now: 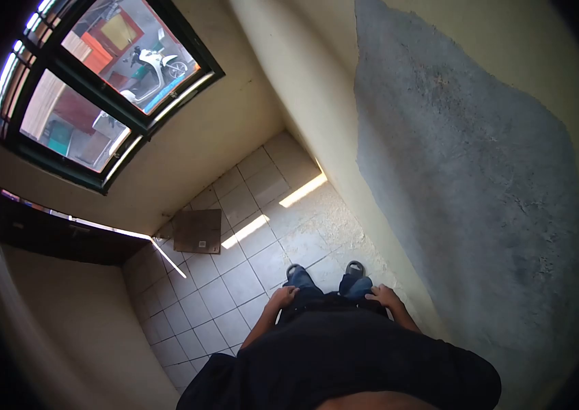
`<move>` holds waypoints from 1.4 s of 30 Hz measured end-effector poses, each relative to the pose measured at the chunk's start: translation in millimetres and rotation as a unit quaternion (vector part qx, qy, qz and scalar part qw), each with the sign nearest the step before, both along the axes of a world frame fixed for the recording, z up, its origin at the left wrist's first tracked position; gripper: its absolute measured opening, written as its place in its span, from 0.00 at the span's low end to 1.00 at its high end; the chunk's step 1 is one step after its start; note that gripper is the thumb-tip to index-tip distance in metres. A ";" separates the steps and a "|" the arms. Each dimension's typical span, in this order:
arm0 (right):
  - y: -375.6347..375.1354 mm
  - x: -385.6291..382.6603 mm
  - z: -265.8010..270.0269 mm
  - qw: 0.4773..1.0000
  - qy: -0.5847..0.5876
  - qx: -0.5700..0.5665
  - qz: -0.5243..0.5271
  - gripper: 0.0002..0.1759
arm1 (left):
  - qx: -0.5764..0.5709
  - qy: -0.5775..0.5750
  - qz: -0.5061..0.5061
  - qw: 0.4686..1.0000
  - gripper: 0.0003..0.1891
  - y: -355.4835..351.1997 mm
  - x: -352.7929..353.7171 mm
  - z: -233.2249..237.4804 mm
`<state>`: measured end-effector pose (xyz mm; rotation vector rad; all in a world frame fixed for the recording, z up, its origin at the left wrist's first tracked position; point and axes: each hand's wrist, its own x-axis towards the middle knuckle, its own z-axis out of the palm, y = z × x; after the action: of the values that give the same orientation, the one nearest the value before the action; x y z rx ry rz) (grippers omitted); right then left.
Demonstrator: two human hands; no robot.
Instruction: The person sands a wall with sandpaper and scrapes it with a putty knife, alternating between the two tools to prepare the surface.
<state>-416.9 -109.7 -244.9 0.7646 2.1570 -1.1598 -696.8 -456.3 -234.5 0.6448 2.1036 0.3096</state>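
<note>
My left hand is at the front of my left thigh, its curled fingers closed on the cloth of my blue jeans. On the other side, my right hand has its fingertips closed against the jeans at my right thigh, where the cloth bulges. No tool shows in either hand, though the fingers are small in view and the palms are hidden. Below, my feet in grey sandals stand on the pale tiled floor.
Along the right, a cream wall has a large bare grey patch. Pale crumbs and dust lie on the floor at its foot. A brown flat board lies near the far wall, below a dark-framed window. Outside stands a white motorbike.
</note>
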 end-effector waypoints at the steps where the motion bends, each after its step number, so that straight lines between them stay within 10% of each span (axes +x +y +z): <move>1: -4.5 0.4 2.9 0.999 0.012 -0.007 -0.031 0.34 | 0.029 -0.003 0.000 1.000 0.27 -0.6 -12.3 9.0; 6: -43.9 -23.8 56.4 0.986 0.045 -0.044 -0.157 0.36 | 0.024 -0.240 -0.097 0.965 0.29 5.2 -102.4 112.6; 10: -102.6 -67.6 85.0 0.973 0.061 -0.101 -0.200 0.27 | 0.022 -0.265 -0.132 0.955 0.30 -13.7 -184.6 101.8; 15: -205.8 -153.2 59.5 0.968 0.025 -0.202 -0.148 0.24 | -0.110 -0.401 -0.329 0.848 0.27 0.8 -302.4 51.6; 19: -297.2 -143.6 9.5 0.950 0.209 -0.192 -0.127 0.20 | -0.193 -0.477 -0.416 0.749 0.29 2.5 -326.3 46.2; 23: -277.0 -157.2 -5.8 0.838 -0.003 -0.430 -0.335 0.22 | -0.345 -0.506 -0.540 0.578 0.33 21.4 -320.1 -38.8; 27: -139.3 -211.7 -40.4 0.856 0.239 -0.141 -0.436 0.14 | -0.403 -0.522 -0.477 0.581 0.37 115.2 -310.1 -138.5; 30: -10.8 -253.6 -27.2 0.844 0.285 -0.026 -0.454 0.07 | 0.054 -0.252 -0.686 0.681 0.22 223.7 -306.6 -274.8; 32: 44.6 -275.7 -41.7 0.744 0.525 0.110 -0.399 0.15 | 0.327 -0.009 -0.621 0.712 0.15 340.8 -289.7 -246.4; 34: 84.3 -300.2 -31.4 0.596 0.682 0.261 -0.334 0.30 | 0.521 -0.048 -0.449 0.725 0.05 413.7 -282.9 -182.2; 35: 99.2 -304.7 -33.4 0.520 0.732 0.313 -0.308 0.27 | 0.654 -0.132 -0.243 0.704 0.04 422.4 -275.9 -183.2; 37: 114.5 -315.4 -33.9 0.356 0.839 0.289 -0.292 0.24 | 0.891 -0.071 -0.068 0.443 0.07 460.8 -277.7 -177.8; 42: 128.5 -315.6 -67.1 0.242 0.877 0.354 -0.215 0.23 | 0.940 -0.012 0.037 0.340 0.11 468.6 -269.4 -180.9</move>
<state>-732.5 18.8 -312.1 -0.3423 4.9512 -1.2155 -966.2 12.3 -415.4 1.5740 0.5830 2.8619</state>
